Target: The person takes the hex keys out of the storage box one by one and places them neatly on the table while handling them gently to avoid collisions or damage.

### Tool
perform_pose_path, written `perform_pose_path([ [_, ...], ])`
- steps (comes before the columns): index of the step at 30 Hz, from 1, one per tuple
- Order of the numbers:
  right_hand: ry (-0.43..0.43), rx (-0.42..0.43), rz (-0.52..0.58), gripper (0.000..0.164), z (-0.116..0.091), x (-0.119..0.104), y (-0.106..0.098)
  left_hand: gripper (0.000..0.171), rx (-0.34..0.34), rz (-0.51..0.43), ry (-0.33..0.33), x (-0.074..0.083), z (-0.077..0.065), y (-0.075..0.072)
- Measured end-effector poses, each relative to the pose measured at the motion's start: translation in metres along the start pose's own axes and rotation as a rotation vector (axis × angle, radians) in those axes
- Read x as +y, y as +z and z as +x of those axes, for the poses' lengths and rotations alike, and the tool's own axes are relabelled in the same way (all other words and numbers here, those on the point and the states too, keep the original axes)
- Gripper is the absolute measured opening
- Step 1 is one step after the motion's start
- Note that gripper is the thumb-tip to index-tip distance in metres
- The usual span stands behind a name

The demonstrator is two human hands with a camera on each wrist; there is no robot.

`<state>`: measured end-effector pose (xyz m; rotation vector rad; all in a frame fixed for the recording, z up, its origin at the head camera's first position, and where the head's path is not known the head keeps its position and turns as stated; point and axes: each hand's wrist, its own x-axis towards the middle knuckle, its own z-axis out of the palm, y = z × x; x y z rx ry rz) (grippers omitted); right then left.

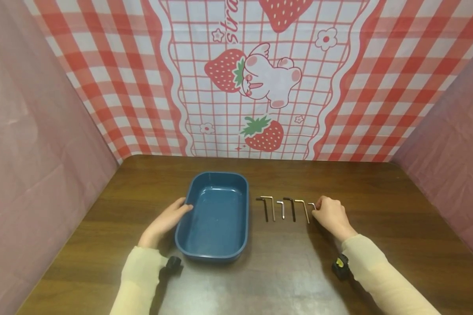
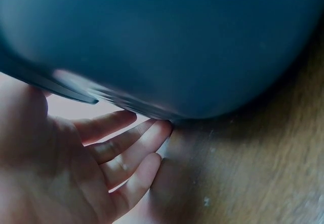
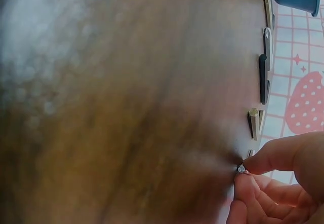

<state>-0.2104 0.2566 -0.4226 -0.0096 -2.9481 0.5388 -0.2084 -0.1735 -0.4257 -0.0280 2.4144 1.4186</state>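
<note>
On the left of the head view, my left hand (image 1: 167, 222) holds the side of a blue plastic tub (image 1: 217, 257). Its thumb lies over the rim, and the left wrist view shows the fingers (image 2: 134, 143) against the outer wall, low down by the table. My right hand (image 1: 332, 215) pinches a small silver hex key (image 1: 312, 204) at the right end of a row. In the right wrist view this key's tip (image 3: 241, 169) pokes out between thumb and forefinger. Beside it lies a brass-coloured hex key (image 1: 305, 211).
Between the tub and my right hand, more L-shaped keys lie in line: a black hex key (image 1: 292, 209), a short silver hex key (image 1: 282, 210), a long brass-coloured one and another black one. The wooden table (image 1: 276, 271) ends at a strawberry-print cloth (image 1: 260, 100).
</note>
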Motion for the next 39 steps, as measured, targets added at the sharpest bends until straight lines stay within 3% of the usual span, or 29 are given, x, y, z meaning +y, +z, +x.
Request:
perform_pose_path([
  [24,0.032,-0.004,0.004,0.012,-0.003,0.006,0.000,0.055,-0.012,-0.007,0.050,0.002,0.005,0.005],
  [37,-0.022,-0.007,-0.030,0.017,-0.001,-0.005,-0.012,0.075,-0.014,-0.008,-0.066,-0.006,-0.007,-0.005],
  [39,-0.032,-0.002,-0.039,0.018,0.001,-0.008,-0.016,0.077,-0.030,-0.010,-0.056,-0.007,-0.009,-0.009],
])
